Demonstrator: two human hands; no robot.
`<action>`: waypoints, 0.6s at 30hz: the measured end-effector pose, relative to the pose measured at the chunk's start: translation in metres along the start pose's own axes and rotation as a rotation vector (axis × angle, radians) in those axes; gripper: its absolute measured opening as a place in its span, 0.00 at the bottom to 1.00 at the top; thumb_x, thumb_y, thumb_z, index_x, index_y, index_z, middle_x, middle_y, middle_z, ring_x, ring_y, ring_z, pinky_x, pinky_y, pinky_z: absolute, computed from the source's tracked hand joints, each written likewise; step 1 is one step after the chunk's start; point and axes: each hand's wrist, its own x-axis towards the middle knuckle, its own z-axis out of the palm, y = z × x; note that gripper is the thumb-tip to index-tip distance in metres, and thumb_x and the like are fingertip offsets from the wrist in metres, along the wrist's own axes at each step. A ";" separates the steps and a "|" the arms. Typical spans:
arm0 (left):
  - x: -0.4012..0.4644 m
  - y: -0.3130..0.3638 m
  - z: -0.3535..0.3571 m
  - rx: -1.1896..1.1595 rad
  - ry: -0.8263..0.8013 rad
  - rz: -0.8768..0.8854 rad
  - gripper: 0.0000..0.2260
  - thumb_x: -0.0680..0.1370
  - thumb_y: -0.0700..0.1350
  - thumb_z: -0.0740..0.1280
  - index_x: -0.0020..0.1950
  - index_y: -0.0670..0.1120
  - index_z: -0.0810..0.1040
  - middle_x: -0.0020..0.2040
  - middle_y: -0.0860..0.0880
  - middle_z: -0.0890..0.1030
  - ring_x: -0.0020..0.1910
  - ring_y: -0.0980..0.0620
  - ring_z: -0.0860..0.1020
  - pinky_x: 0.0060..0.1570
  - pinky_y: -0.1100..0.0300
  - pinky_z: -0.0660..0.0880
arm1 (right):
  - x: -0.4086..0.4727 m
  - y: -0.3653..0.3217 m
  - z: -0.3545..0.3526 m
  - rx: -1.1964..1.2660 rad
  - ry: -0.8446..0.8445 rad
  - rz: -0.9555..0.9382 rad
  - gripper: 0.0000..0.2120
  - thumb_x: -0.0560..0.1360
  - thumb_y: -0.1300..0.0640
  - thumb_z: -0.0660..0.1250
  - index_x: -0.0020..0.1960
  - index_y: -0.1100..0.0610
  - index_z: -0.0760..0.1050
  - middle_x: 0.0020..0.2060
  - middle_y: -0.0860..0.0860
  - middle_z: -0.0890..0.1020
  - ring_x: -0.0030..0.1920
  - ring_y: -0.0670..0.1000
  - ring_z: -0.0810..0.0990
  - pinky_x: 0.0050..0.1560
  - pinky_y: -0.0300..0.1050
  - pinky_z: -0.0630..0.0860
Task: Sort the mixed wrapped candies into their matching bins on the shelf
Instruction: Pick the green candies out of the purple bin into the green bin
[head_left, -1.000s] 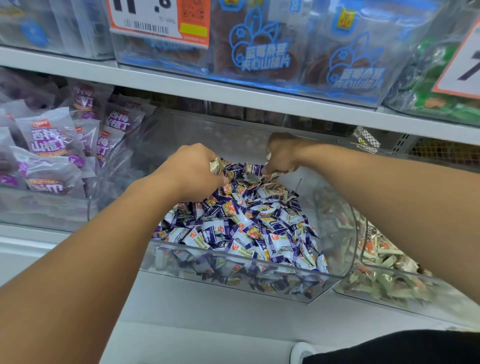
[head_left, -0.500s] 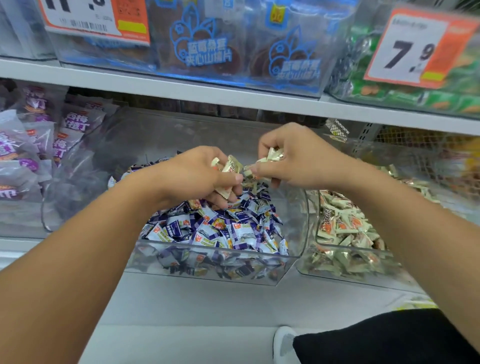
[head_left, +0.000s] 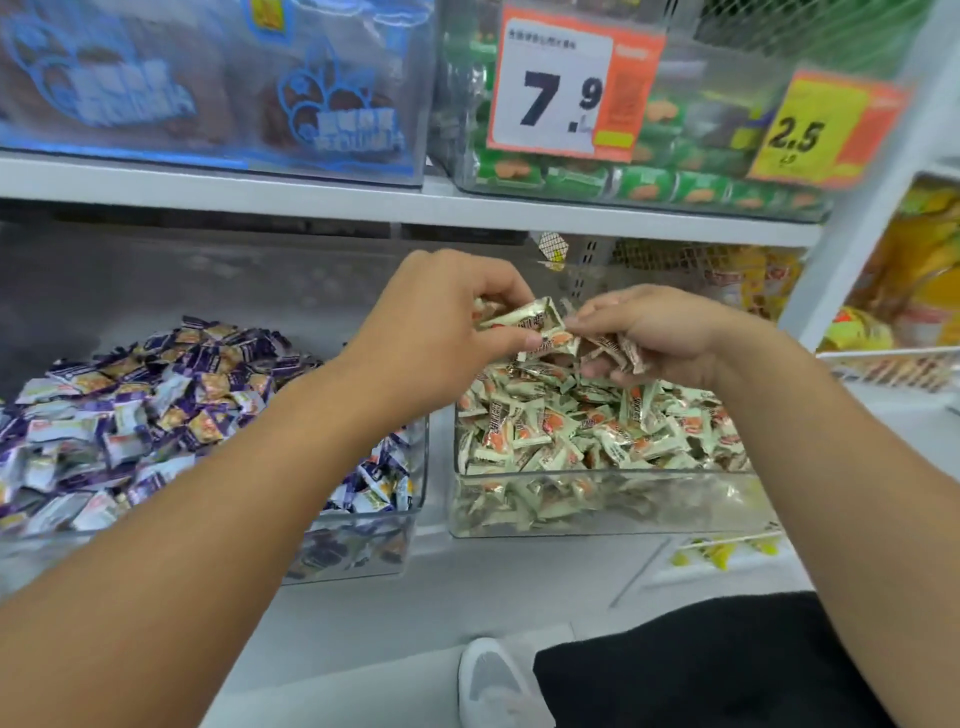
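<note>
Candies in pale green wrappers (head_left: 530, 327) sit bunched between two hands above the right-hand clear bin (head_left: 602, 512); their exact count cannot be told, as they overlap. The left hand (head_left: 447, 322) has its fingers curled round several of them, thumb pressed along the underside of the bunch. The right hand (head_left: 649, 332) pinches a few more, fingers bent around the wrappers (head_left: 621, 353), and the two handfuls touch in the middle.

Two clear bins stand side by side on the lower white shelf (head_left: 467, 582). The right one is heaped with more pale green candies marked with orange (head_left: 587, 431). The left bin (head_left: 363, 545), partly behind the left forearm, is piled with purple and white wrapped candies (head_left: 145, 405).

Above, another white shelf (head_left: 363, 208) carries a clear box with blue printed packs (head_left: 218, 93) and, to its right, a clear box of green packets (head_left: 623, 176). Two price cards hang there: a white and orange one reading 7.9 (head_left: 566, 88) and a yellow one reading 2.5 (head_left: 810, 130). Yellow packs (head_left: 914, 270) fill a neighbouring section on the far right, blurred. A few yellow wrapped pieces (head_left: 722, 553) lie low on the right in a shallow clear tray.

At the bottom, a white shoe (head_left: 493, 680) and a dark trouser leg (head_left: 691, 665) show over the pale floor.
</note>
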 end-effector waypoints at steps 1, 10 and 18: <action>0.005 0.000 0.007 0.027 -0.028 -0.020 0.05 0.71 0.52 0.77 0.44 0.55 0.84 0.39 0.58 0.83 0.43 0.56 0.79 0.46 0.56 0.76 | 0.000 0.002 -0.002 -0.008 0.014 0.012 0.04 0.78 0.54 0.70 0.49 0.55 0.79 0.38 0.54 0.84 0.35 0.48 0.83 0.27 0.35 0.74; 0.028 -0.006 0.047 0.202 -0.256 -0.024 0.30 0.75 0.54 0.72 0.74 0.52 0.64 0.69 0.51 0.73 0.68 0.49 0.71 0.66 0.54 0.69 | 0.005 0.012 -0.010 -0.119 0.181 -0.075 0.21 0.75 0.42 0.71 0.61 0.55 0.79 0.55 0.50 0.83 0.48 0.51 0.82 0.40 0.45 0.78; 0.022 -0.039 -0.008 0.194 0.039 -0.111 0.09 0.81 0.44 0.65 0.58 0.47 0.81 0.50 0.53 0.81 0.50 0.57 0.77 0.48 0.72 0.67 | -0.004 -0.013 0.016 -0.657 0.297 -0.384 0.13 0.80 0.47 0.65 0.57 0.54 0.80 0.51 0.49 0.83 0.53 0.50 0.81 0.59 0.51 0.78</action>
